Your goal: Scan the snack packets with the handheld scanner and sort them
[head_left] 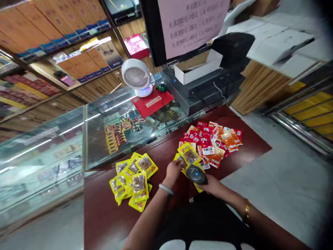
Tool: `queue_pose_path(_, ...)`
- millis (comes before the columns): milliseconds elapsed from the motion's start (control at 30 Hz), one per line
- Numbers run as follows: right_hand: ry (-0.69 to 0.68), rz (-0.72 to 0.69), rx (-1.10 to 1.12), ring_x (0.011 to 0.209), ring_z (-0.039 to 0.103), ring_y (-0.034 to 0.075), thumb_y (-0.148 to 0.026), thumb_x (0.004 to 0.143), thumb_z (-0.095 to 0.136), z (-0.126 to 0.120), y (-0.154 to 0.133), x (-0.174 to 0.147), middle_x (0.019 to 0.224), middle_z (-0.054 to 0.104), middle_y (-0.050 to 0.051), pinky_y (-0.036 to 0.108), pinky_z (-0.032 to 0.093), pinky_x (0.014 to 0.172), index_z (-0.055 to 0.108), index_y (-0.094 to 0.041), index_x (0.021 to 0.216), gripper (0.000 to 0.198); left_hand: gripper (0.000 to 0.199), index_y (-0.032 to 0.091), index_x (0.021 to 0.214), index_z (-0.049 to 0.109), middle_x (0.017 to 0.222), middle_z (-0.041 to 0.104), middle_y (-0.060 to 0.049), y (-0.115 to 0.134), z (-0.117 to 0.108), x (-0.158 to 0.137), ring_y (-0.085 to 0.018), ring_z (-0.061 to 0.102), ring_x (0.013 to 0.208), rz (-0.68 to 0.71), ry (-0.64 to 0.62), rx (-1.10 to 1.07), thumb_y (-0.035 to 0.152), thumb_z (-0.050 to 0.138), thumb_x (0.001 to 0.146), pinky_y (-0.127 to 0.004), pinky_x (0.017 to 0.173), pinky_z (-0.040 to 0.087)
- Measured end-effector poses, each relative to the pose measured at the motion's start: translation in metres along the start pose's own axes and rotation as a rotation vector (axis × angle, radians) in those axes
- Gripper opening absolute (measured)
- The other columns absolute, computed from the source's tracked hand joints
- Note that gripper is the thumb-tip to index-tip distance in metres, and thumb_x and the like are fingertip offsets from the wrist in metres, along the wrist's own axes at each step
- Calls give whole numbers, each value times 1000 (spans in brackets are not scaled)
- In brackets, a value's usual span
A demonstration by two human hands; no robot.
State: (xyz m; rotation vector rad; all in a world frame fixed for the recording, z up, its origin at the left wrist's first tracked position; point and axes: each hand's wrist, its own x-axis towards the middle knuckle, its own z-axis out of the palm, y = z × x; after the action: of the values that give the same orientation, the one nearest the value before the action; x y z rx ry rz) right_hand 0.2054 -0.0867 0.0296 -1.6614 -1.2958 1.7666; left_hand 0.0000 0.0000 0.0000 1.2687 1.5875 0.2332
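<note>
The left fingers (178, 165) hold a yellow packet (181, 159) beside the dark scanner (197, 174) gripped by the right fingers (208, 186).

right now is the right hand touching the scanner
Touching. The head view shows the dark scanner running straight into the grip of the right hand, with no gap between them.

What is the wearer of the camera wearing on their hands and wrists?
Left hand: ungloved, with a smooth, rounded, pale silvery bangle at the wrist. Right hand: also ungloved, with a shiny gold-coloured bracelet. No sleeves cover either wrist.
</note>
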Motion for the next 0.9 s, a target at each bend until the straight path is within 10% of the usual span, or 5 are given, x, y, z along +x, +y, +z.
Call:
queue_pose_path(300, 63, 109, 181, 41, 48, 11, -61, 66, 74, -11, 17, -20, 62, 66, 0, 23, 35, 41, 65, -15, 111, 65, 27, 12, 87, 70, 83, 73, -13, 39, 11, 62, -19, 67, 70, -126, 115, 108, 38, 70, 78, -24, 59, 43)
queue_pose_path(533, 104, 43, 179, 76, 68, 24, -54, 64, 76, -11, 2, -12, 88, 75, 7, 34, 53, 68, 68, -16, 106, 57, 3, 17, 88, 58, 81, 71, -5, 21, 1, 62, -14, 65, 70, -136, 284, -32, 18, 57, 85, -21, 59, 41)
queue_pose_path(900, 71, 94, 118, 62, 64, 19, -48, 67, 76, -9, -7, -3, 74, 73, 5, 30, 52, 60, 68, -14, 105, 51, 52, 12, 111, 56, 101, 71, -15, 26, 12, 68, -23, 68, 86, -148, 248, -58, 37, 78, 70, -28, 68, 46)
